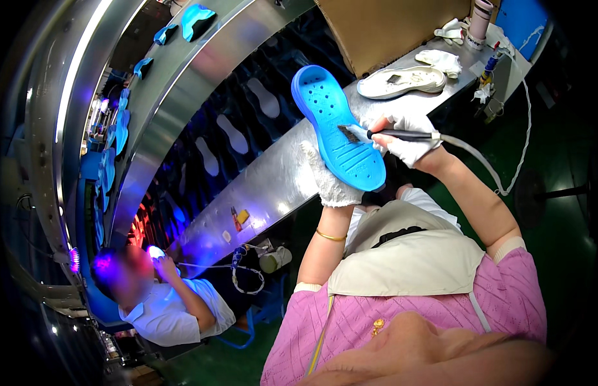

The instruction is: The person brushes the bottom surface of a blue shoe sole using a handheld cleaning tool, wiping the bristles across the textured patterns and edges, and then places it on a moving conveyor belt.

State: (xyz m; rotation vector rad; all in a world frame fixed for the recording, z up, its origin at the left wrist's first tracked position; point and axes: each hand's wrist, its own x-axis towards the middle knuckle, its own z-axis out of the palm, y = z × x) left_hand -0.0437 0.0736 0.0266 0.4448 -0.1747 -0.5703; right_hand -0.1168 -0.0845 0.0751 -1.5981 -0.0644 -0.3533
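Running diagonally as a silvery metal bench (273, 175), reflecting violet light at its lower-left end. Carrying a whitish shoe sole (402, 83), a crumpled white glove (441, 62) and a pink tumbler (479, 23) toward the upper right; supporting a yellow block (243, 216) lower left.

This is a footwear workshop: from where I stand, blue shoe parts (197, 22) sit along a metal-edged line (154, 93), pale sole shapes (232, 134) show between it and a metal table (283, 168), and a seated co-worker (173, 312) shares the row.
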